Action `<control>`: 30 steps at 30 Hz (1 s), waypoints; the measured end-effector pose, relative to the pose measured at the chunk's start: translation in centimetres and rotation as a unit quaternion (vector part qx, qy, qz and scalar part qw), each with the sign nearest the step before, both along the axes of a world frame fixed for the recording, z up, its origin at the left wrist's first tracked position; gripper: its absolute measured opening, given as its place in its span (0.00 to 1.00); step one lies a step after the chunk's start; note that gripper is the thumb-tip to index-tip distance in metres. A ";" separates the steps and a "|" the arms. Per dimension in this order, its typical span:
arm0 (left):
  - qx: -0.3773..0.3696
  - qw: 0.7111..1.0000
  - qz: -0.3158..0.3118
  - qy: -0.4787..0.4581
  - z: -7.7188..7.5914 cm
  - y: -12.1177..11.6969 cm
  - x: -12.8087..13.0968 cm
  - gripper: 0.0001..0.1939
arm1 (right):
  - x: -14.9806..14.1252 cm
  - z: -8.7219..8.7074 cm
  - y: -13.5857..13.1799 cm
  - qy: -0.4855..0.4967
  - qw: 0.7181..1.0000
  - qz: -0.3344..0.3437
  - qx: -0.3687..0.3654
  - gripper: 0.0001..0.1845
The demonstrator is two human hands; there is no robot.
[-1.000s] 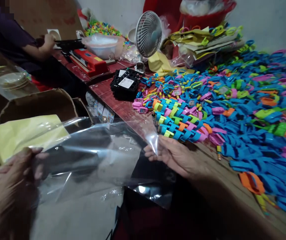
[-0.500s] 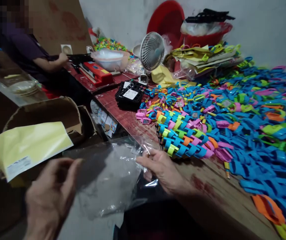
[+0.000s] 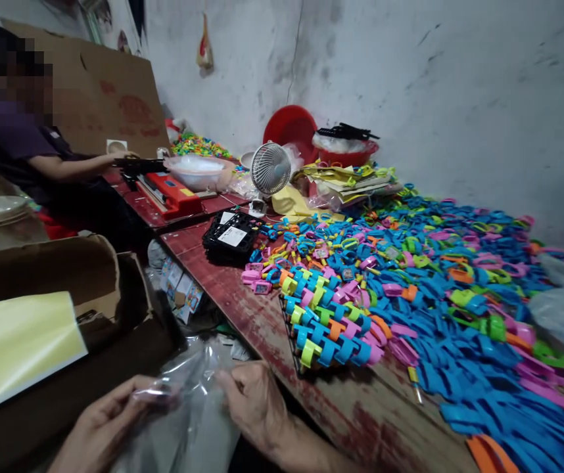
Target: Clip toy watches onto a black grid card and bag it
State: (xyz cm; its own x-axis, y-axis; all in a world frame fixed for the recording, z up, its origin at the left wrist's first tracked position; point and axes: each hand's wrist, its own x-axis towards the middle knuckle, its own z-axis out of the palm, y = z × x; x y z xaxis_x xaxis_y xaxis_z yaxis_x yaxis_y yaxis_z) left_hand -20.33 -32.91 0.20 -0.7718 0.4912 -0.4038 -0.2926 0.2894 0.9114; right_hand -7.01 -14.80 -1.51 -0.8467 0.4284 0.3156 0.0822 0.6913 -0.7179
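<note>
A clear plastic bag [image 3: 190,401] is stretched between my hands at the bottom of the view, low in front of the table. My left hand [image 3: 109,417] pinches its left side with thumb and fingers. My right hand [image 3: 255,401] is closed on its right upper side, the fingers curled in. To the right of that hand, on the table edge, stands a black rack [image 3: 289,338] filled with rows of blue, green, pink and orange plastic toy watches [image 3: 329,322]. The lower end of the bag runs out of the picture.
A large heap of colourful toy watches [image 3: 440,295] covers the right of the table [image 3: 203,259]. Stacked black racks [image 3: 230,240], a fan [image 3: 271,169] and a red machine [image 3: 168,197] stand farther back. At left are an open carton [image 3: 89,276], a yellow sheet [image 3: 20,348] and a seated co-worker [image 3: 25,144].
My left hand, apart from the bag's edge before, now pinches it. Both hands and the bag sit lower and farther left in view, the bag more gathered. The camera has tilted up.
</note>
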 end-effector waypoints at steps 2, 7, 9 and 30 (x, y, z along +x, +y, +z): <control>-0.020 0.999 0.016 -0.040 0.2 0.1 -1.3 0.32 | 1.1 -2.0 0.2 -0.014 0.992 -0.023 0.121 0.25; -0.120 0.930 0.053 0.343 1.0 3.3 -0.2 0.20 | 3.6 -1.3 -1.4 0.011 0.938 -0.118 0.325 0.17; -0.112 0.862 0.009 0.495 1.8 4.8 1.5 0.16 | 3.5 1.6 -1.8 -0.002 0.939 -0.122 0.322 0.33; -0.299 0.756 0.129 0.568 21.4 16.0 -9.3 0.20 | -8.7 21.6 17.5 -0.028 0.880 -0.149 0.450 0.21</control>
State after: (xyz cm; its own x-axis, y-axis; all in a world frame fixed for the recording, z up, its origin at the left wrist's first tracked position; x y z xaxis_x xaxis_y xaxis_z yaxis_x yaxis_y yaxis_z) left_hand -29.68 -16.89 21.56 -0.8268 0.2575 0.5000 0.4636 0.8155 0.3466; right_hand -15.69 2.68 20.05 -0.7642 0.2319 0.6018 0.3732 0.9200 0.1194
